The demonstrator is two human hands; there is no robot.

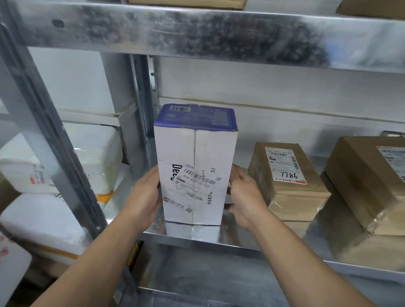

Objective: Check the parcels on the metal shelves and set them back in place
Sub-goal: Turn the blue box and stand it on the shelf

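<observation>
White box (192, 167) stands upright on the middle shelf (285, 255), base close to the front lip, shipping label (196, 185) facing out. Left hand (145, 194) and right hand (244, 198) clamp its lower side faces, one per side, fingers wrapped toward the back, so both are holding and neither is free. Reads as the set-back step. To do it well: keep the grip low and even, and slide the box straight back rather than lift it. It's tall and narrow, and a push from up high would likely tip it. Keep the label outward. Room: rear post (140, 90) sits just beside the box's back-left corner, so the left fingers get little gap there. Better to bias the box slightly right or release the left side first. On the right, the brown parcel marked 7786 (286, 180) is near but apart, and the right hand fits in the gap. Larger brown parcels (379, 183) are further right, out of the way. Headroom under the upper beam (209, 35) looks ample, and the shelf behind the box looks free to the wall. Main risk as judged: base near the lip, so no letting go until it's pushed in.
</observation>
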